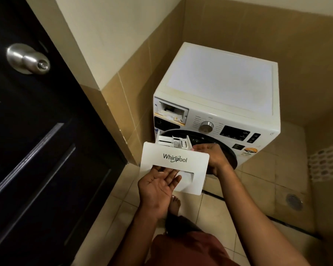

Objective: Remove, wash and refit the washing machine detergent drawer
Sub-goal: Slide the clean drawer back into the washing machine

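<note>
The left hand (159, 186) is seen palm up, its fingers hooked into the recessed handle at the lower edge of the detergent drawer (174, 167), so the hand is closed on the drawer's front panel. The right hand (212, 153) is laid against the drawer's right side, behind the front panel, with the fingers stretched along the plastic body; a steadying hold is shown, though how far the fingers wrap around cannot be told. The drawer is held in the air, fully out of the machine, its white front marked "Whirlpool" turned toward the camera and its compartments pointing back toward the washer.

Just behind it, the white washing machine (219, 83) is set in a tiled corner. The empty drawer slot (171, 112) is seen open at the upper left of the front, with a control dial (206, 126) and a dark display panel (235, 133) to its right, and the dark round door partly hidden behind the hands.

A bare foot (174, 204) is seen on the tiled floor (258, 189) below the drawer. A floor drain (294, 201) lies to the right. A dark door (37, 131) with a metal knob (28, 58) fills the left side.
</note>
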